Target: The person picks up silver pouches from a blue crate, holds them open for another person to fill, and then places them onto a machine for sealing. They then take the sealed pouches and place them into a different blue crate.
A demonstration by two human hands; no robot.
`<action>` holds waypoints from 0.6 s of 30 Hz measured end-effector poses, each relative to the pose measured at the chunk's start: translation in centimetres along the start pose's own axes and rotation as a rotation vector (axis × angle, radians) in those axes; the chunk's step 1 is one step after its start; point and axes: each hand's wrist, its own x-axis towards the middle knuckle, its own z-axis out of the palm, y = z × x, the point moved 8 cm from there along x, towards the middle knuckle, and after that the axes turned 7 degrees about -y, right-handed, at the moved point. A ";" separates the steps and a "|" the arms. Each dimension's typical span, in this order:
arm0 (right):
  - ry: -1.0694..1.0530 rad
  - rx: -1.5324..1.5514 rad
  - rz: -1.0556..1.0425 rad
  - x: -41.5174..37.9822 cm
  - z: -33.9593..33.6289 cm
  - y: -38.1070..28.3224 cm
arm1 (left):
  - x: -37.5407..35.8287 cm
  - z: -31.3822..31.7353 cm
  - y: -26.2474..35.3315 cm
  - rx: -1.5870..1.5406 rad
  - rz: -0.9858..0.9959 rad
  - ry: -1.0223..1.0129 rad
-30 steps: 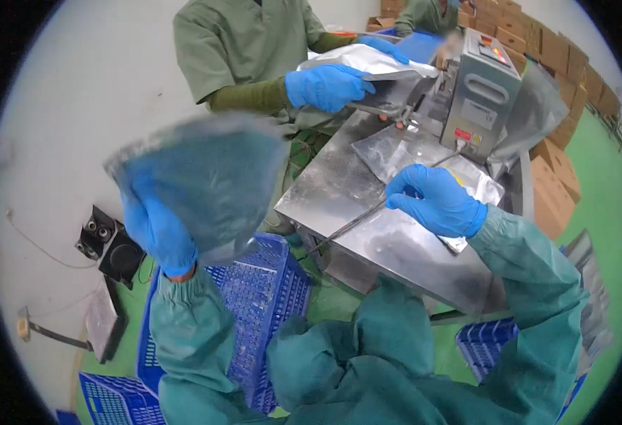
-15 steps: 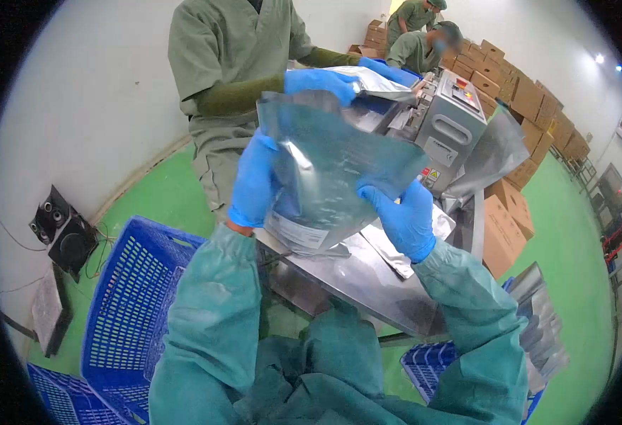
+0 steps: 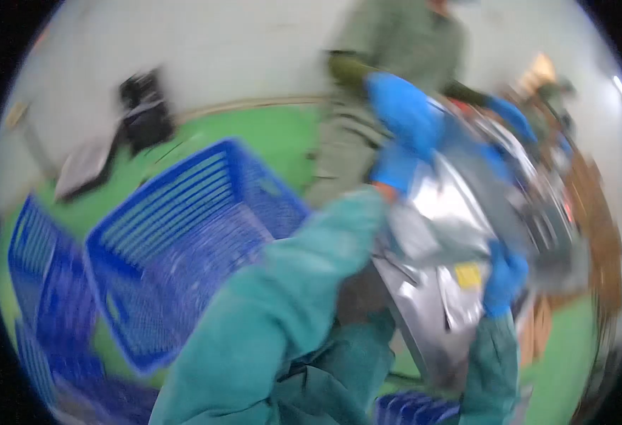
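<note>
Motion smears this view. A large, shiny grey see-through plastic bag is stretched between my two blue-gloved hands above a steel table. Its left side is in my left hand, closed on it, partly overlapped by a co-worker's gloved hand. At the bag's lower right edge, my right hand is closed on it, its fingers blurred. A silver-white packet with a yellow label lies on the table beside my right hand.
A large blue plastic basket stands on the green floor at my left, with more blue baskets beyond it. Another blue basket is below the table. A co-worker stands across from me. Cardboard boxes rise at the right.
My view has swung left, so the table and co-worker sit farther right and the blue basket shows more fully. Both hands keep hold of the bag, which is now tilted.
</note>
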 end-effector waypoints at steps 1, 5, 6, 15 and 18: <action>0.007 0.090 0.026 0.1 0.0 0.3 | -0.5 -3.6 0.3 -0.406 -0.141 -0.024; -0.038 -0.291 -0.039 1.6 -0.8 1.2 | -3.2 -12.2 0.1 -0.854 -0.422 0.031; -0.138 -0.373 -0.111 2.4 -0.9 1.5 | -4.5 -12.3 -1.0 -0.693 -0.336 0.068; -0.393 -0.431 -0.056 -2.2 6.1 -5.9 | -37.6 -27.4 -2.6 -0.067 -0.677 -0.746; -0.547 -0.486 -0.094 -3.7 10.5 -6.6 | -41.9 -28.3 -3.4 -0.103 -0.949 -0.948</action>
